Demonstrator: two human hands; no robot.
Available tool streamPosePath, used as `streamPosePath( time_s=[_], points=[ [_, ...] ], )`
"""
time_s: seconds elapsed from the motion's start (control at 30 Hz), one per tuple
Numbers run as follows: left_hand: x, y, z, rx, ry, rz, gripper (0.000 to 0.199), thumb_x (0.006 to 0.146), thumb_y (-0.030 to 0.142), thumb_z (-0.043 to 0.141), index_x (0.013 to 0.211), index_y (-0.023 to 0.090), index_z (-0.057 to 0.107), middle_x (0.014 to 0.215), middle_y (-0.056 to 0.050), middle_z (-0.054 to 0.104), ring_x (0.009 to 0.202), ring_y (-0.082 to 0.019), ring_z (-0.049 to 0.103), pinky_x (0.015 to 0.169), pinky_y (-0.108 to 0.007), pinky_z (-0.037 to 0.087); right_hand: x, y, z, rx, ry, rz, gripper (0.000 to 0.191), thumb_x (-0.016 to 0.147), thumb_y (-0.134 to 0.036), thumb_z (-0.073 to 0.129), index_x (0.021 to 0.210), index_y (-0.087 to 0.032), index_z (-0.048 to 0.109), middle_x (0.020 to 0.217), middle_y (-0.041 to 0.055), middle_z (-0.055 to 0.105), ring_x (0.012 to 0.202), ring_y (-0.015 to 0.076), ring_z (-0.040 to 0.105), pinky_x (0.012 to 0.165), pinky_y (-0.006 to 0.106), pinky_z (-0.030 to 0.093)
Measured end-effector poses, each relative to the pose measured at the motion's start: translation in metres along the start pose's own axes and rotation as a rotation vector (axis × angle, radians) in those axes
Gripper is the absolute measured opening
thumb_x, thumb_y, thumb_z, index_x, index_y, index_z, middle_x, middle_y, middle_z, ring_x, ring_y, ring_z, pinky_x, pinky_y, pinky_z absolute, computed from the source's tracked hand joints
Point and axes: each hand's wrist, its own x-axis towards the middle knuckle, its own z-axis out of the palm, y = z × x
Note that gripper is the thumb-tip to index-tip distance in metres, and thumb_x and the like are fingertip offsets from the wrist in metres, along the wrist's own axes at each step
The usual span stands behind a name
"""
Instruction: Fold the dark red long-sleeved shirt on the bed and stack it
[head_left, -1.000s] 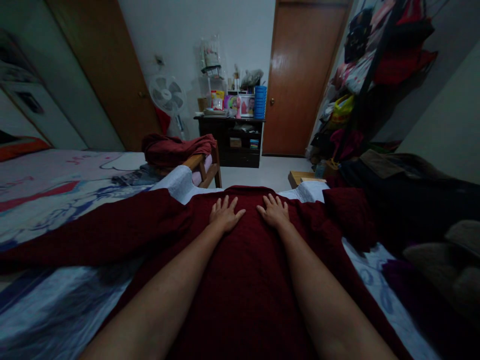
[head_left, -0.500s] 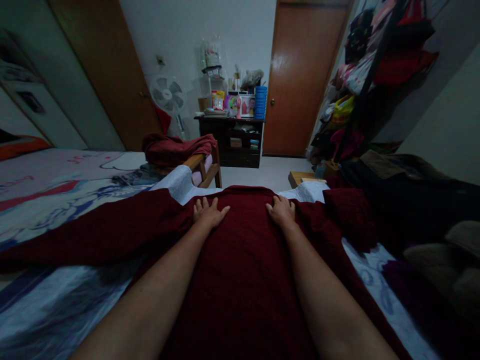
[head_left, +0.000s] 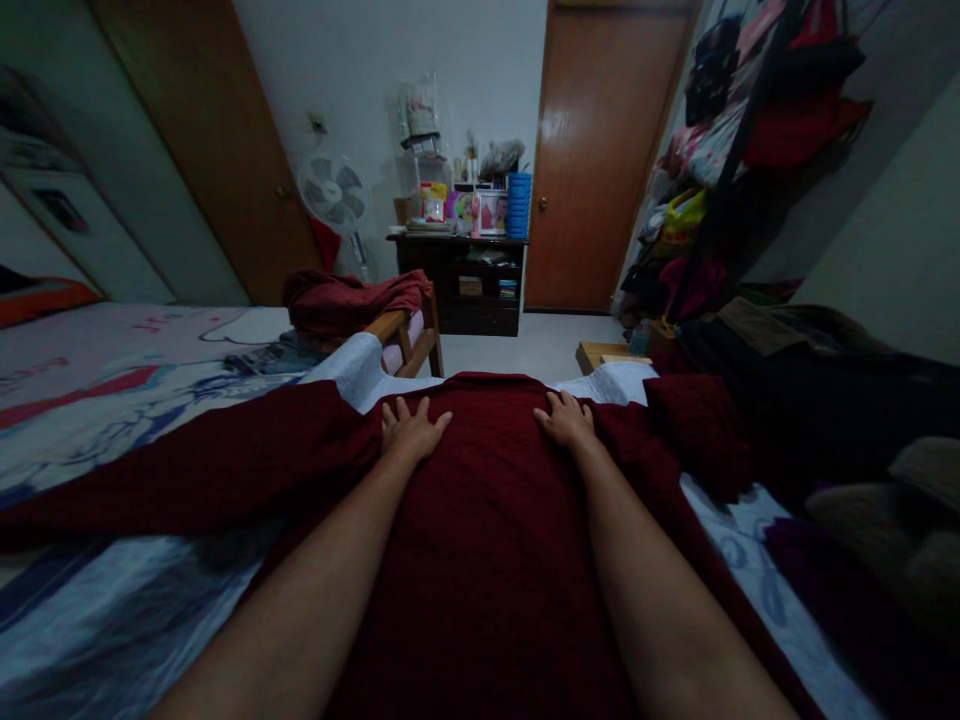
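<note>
A dark red long-sleeved garment (head_left: 487, 540) lies spread out over a white and blue patterned sheet (head_left: 180, 590). Its left sleeve stretches to the left edge of the view, while the right sleeve is bunched up at the right. My left hand (head_left: 412, 430) rests flat on the garment near its upper left shoulder, fingers spread. Across from it, my right hand (head_left: 568, 420) lies on the upper right shoulder, also with its fingers apart. Neither hand grips the cloth.
A reddish cloth (head_left: 352, 300) hangs over a wooden frame (head_left: 427, 345) beyond the garment. Dark clothes (head_left: 810, 370) are piled at the right. Farther back are a white fan (head_left: 334, 190), a dark cabinet (head_left: 457, 270) and a wooden door (head_left: 607, 160).
My left hand has slid slightly left and my right hand very slightly right, both still flat on the garment. The cloth looks nearly the same.
</note>
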Motion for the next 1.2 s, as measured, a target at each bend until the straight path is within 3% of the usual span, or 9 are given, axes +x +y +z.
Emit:
streamPosePath(
  time_s=[0.27,0.4,0.53,0.63,0.77,0.9,1.03,1.1,1.2],
  points=[
    [0.002,-0.002,0.002,0.016,0.003,0.016,0.083,0.082,0.076,0.027,0.148,0.027,0.034,0.159,-0.014,0.020,0.144,-0.045,0.010,0.112,-0.059,0.019,0.005,0.012,0.000,0.032,0.048,-0.093,0.054,0.094,-0.048,0.038,0.140,-0.019,0.043,0.148,0.0128,0.040,0.137,0.0240,0.034,0.111,0.040,0.023],
    [0.001,-0.002,0.005,0.022,0.041,0.028,0.081,0.083,0.075,0.028,0.147,0.026,0.035,0.157,-0.015,0.024,0.143,-0.045,0.014,0.112,-0.058,0.021,0.004,0.007,0.000,-0.009,0.061,-0.066,0.055,0.094,-0.046,0.041,0.141,-0.017,0.042,0.152,0.0128,0.034,0.139,0.0250,0.028,0.112,0.041,0.021],
    [-0.003,-0.002,0.007,0.027,0.092,0.061,0.074,0.086,0.069,0.029,0.145,0.024,0.040,0.155,-0.016,0.030,0.142,-0.045,0.019,0.111,-0.056,0.023,-0.004,-0.008,-0.008,-0.059,0.189,-0.067,0.047,0.088,-0.039,0.053,0.131,-0.020,0.052,0.150,0.0096,0.037,0.133,0.0295,0.033,0.105,0.042,0.030],
    [-0.007,0.000,0.004,0.058,0.166,0.097,0.066,0.090,0.060,0.033,0.141,0.020,0.045,0.151,-0.016,0.036,0.141,-0.041,0.023,0.111,-0.054,0.024,-0.013,-0.023,-0.011,-0.058,0.221,-0.133,0.036,0.088,-0.037,0.053,0.120,-0.023,0.059,0.137,0.0092,0.048,0.119,0.0271,0.044,0.097,0.039,0.036],
    [-0.015,0.002,-0.005,0.103,0.329,0.303,0.043,0.092,0.034,0.040,0.130,0.018,0.054,0.144,-0.012,0.044,0.133,-0.030,0.038,0.111,-0.043,0.029,-0.019,-0.035,-0.004,-0.059,0.156,-0.160,0.031,0.092,-0.040,0.046,0.113,-0.024,0.061,0.122,0.0096,0.055,0.110,0.0253,0.048,0.091,0.037,0.038],
    [-0.030,0.010,-0.015,0.109,0.206,0.481,0.035,0.091,0.024,0.039,0.116,0.021,0.062,0.122,-0.010,0.058,0.112,-0.024,0.054,0.098,-0.036,0.042,-0.021,-0.035,0.004,-0.075,0.175,-0.148,0.033,0.095,-0.039,0.041,0.119,-0.024,0.057,0.124,0.0102,0.054,0.111,0.0261,0.046,0.090,0.038,0.037],
    [-0.061,0.033,-0.016,0.092,0.074,0.404,0.046,0.094,0.048,0.036,0.121,0.020,0.060,0.117,-0.015,0.061,0.108,-0.030,0.058,0.093,-0.044,0.045,-0.024,-0.036,0.005,-0.081,0.216,-0.157,0.035,0.096,-0.042,0.037,0.118,-0.023,0.056,0.123,0.0097,0.055,0.110,0.0261,0.046,0.090,0.039,0.037],
    [-0.079,0.043,-0.011,0.081,-0.022,0.353,0.062,0.089,0.064,0.037,0.130,0.022,0.054,0.129,-0.018,0.056,0.119,-0.039,0.052,0.095,-0.053,0.042,-0.027,-0.037,0.004,-0.085,0.211,-0.151,0.038,0.096,-0.046,0.036,0.118,-0.023,0.056,0.124,0.0100,0.055,0.111,0.0267,0.046,0.092,0.040,0.036],
    [-0.099,0.044,-0.002,0.098,-0.100,0.354,0.075,0.082,0.072,0.040,0.143,0.027,0.042,0.151,-0.018,0.035,0.137,-0.048,0.028,0.102,-0.065,0.030,-0.031,-0.040,-0.001,-0.090,0.171,-0.145,0.045,0.094,-0.052,0.038,0.122,-0.020,0.054,0.129,0.0119,0.053,0.117,0.0289,0.045,0.096,0.042,0.035]
  ],
)
